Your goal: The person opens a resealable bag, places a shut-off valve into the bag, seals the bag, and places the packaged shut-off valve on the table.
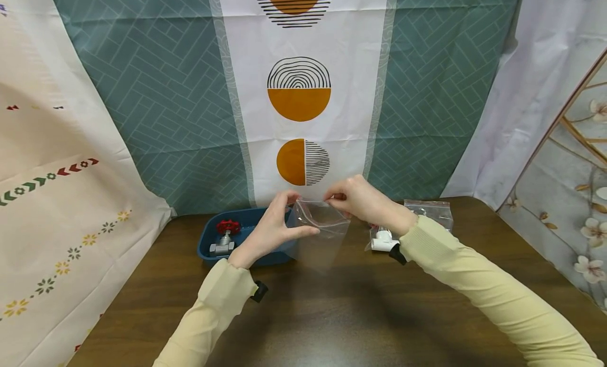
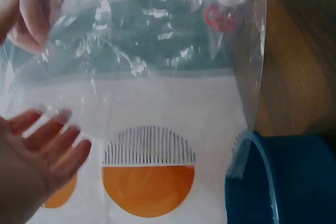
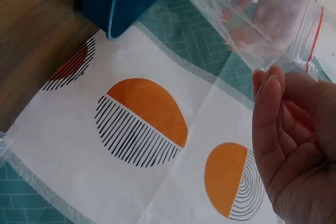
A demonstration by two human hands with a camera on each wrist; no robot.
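A clear plastic zip bag (image 1: 322,219) is held up between the two hands, its mouth parted at the top. My right hand (image 1: 362,201) pinches the bag's upper right edge between thumb and fingertips; the right wrist view shows this hand (image 3: 294,140) at the bag's corner. On the other side, my left hand (image 1: 272,225) has its thumb stretched across the mouth and its fingers at the upper left edge. In the left wrist view its fingers are spread loosely beside the film (image 2: 131,51). Nothing shows inside the bag.
A blue tray (image 1: 251,219) at the back left holds a metal valve (image 1: 223,246) with a red handwheel (image 1: 228,227). At the back right of the brown table (image 1: 322,314), a clear bag (image 1: 441,211) lies by a white pipe fitting (image 1: 383,244). Patterned cloths hang behind.
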